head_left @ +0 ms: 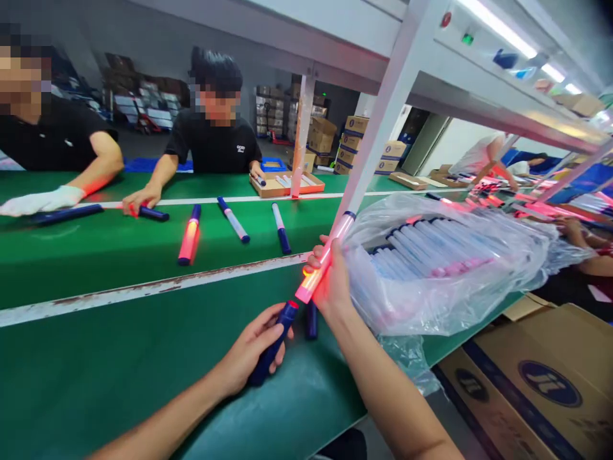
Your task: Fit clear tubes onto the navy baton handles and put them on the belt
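My left hand (251, 348) grips the dark blue handle (272, 345) of a light wand low over the green belt (119, 358). My right hand (330, 281) is closed around the wand's translucent tube (322, 265), which glows red and slants up to the right. Handle and tube meet between my two hands. A second dark blue handle (311, 319) lies on the belt just under my right wrist. Right of my right hand lies a clear plastic bag (445, 262) full of several white tubes.
Across the belt sit two people in black shirts; one wears a white glove (43, 200), the other holds a wand (148, 212). More wands (189, 241) lie mid-belt. A shallow cardboard tray (285, 184) stands at the far side. A cardboard box (541, 383) is at lower right, white frame posts overhead.
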The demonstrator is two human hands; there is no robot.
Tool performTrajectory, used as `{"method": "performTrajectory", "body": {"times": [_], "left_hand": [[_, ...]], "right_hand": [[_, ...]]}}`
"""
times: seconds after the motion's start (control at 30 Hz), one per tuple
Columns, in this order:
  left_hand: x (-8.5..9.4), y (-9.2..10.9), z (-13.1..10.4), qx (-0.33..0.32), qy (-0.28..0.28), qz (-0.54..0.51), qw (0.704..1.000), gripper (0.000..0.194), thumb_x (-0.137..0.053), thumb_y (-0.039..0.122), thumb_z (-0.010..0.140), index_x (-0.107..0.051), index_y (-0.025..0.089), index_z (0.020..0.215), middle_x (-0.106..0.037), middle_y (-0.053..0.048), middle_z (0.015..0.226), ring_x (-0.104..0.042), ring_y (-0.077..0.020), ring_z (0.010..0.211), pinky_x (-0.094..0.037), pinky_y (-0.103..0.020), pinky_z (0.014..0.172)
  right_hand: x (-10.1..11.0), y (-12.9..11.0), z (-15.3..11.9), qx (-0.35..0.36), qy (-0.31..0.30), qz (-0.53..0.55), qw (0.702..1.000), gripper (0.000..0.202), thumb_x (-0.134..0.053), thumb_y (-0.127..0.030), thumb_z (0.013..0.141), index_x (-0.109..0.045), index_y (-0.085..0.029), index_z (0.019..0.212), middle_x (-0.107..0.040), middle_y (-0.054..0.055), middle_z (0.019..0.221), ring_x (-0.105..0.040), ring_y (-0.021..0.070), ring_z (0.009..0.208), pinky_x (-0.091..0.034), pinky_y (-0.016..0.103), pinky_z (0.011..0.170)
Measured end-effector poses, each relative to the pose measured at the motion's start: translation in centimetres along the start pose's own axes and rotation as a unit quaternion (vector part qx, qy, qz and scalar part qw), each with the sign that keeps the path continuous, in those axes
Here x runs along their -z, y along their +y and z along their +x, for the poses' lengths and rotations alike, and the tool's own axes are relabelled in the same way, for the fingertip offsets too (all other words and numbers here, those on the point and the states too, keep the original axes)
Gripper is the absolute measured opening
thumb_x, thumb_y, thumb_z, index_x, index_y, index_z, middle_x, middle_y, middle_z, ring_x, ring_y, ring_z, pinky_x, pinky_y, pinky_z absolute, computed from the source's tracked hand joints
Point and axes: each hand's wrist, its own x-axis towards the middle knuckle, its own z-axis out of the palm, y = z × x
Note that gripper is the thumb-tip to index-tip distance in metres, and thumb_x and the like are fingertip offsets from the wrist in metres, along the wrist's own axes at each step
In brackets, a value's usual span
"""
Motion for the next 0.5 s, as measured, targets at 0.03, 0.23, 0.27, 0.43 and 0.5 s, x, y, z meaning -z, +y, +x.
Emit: {"method": "performTrajectory", "body": {"times": [0.03, 0.23, 0.27, 0.43, 0.5], "left_hand": [[-0.1, -0.6, -0.7, -0.008, -0.003, -0.037, 0.999, 0.053, -0.061, 0.046, 0.096, -0.046, 0.021, 0.14, -0.063, -0.006, 0.099, -0.055, -0.0088, 0.055, -0.044, -0.021, 0.045], [-0.2, -2.3, -1.1, -0.024, -0.016, -0.075, 0.997, 0.048, -0.062, 0.046, 0.097, -0.053, 0.02, 0.136, -0.062, -0.005, 0.094, -0.053, -0.008, 0.056, -0.044, -0.019, 0.045], [-0.2, -2.2, -1.0, -0.02, -0.015, -0.078, 0.997, 0.048, -0.062, 0.046, 0.097, -0.053, 0.02, 0.136, -0.062, -0.004, 0.094, -0.052, -0.0079, 0.056, -0.044, -0.019, 0.045], [-0.6, -1.8, -1.0, 0.005, -0.011, -0.056, 0.998, 0.051, -0.061, 0.049, 0.097, -0.052, 0.019, 0.137, -0.061, -0.005, 0.095, -0.05, -0.0078, 0.056, -0.044, -0.02, 0.046], [-0.9, -1.8, -1.2, 0.005, 0.012, -0.024, 1.0, 0.055, -0.059, 0.052, 0.097, -0.051, 0.019, 0.14, -0.061, -0.005, 0.096, -0.05, -0.0082, 0.058, -0.043, -0.019, 0.046]], "right_hand": [[0.1, 0.8, 0.0, -0.007, -0.002, -0.008, 1.0, 0.041, -0.076, -0.052, 0.084, -0.055, -0.022, 0.104, -0.049, -0.009, 0.069, -0.043, 0.0048, 0.051, -0.041, 0.015, 0.047], [0.5, 2.5, -1.4, -0.025, -0.01, -0.051, 0.998, 0.038, -0.075, -0.049, 0.085, -0.057, -0.023, 0.106, -0.049, -0.009, 0.071, -0.043, 0.0052, 0.051, -0.043, 0.017, 0.048], [0.6, 2.6, -1.5, -0.026, -0.005, -0.048, 0.999, 0.038, -0.075, -0.049, 0.085, -0.058, -0.022, 0.106, -0.049, -0.008, 0.072, -0.043, 0.005, 0.052, -0.043, 0.017, 0.048], [0.9, 2.4, -1.7, -0.023, -0.003, -0.049, 0.999, 0.036, -0.072, -0.05, 0.088, -0.058, -0.021, 0.105, -0.055, -0.006, 0.081, -0.049, 0.0048, 0.056, -0.044, 0.017, 0.048], [0.7, 2.4, -1.9, -0.004, -0.004, -0.078, 0.997, 0.034, -0.071, -0.05, 0.09, -0.057, -0.023, 0.105, -0.054, -0.007, 0.077, -0.048, 0.0047, 0.054, -0.043, 0.016, 0.048]]}}
